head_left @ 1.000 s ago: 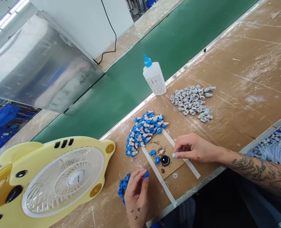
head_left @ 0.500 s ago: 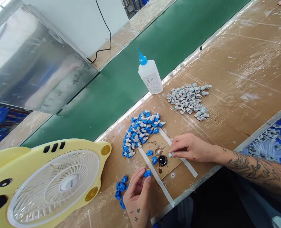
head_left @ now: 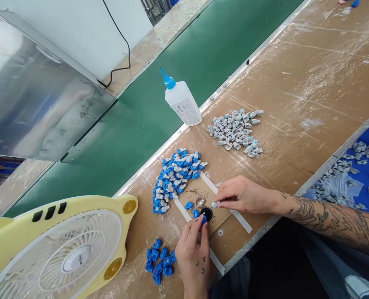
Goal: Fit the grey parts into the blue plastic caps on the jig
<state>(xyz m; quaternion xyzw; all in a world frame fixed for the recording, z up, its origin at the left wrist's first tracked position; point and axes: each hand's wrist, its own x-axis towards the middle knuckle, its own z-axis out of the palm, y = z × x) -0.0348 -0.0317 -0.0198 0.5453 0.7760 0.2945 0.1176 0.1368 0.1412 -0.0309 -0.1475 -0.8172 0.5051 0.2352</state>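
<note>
Between thumb and fingers, my left hand [head_left: 194, 253] pinches a small blue plastic piece [head_left: 204, 220] at the near edge of a round black dish [head_left: 207, 213] with dark, shiny contents. My right hand [head_left: 242, 194] is closed on a small grey piece [head_left: 215, 204] just right of the dish. Two loose blue pieces [head_left: 189, 205] lie left of the dish, on a brown board [head_left: 223, 218]. A clear round blob [head_left: 200, 202] sits behind the dish, among wet spots. Behind the board is a heap of joined blue-and-grey pieces [head_left: 175, 176].
Loose blue pieces [head_left: 161, 259] lie left of my left hand, beside a yellow fan [head_left: 119, 232]. Grey pieces [head_left: 236, 131] are heaped at the back right, near a white squeeze bottle [head_left: 184, 104]. Beyond runs a green belt [head_left: 147, 112]. More grey pieces lie on a blue surface [head_left: 367, 176] at right.
My left hand has moved right and away from me, bringing the blue piece to the black dish. My right hand still holds its grey piece, now close to the dish. The view has shifted.
</note>
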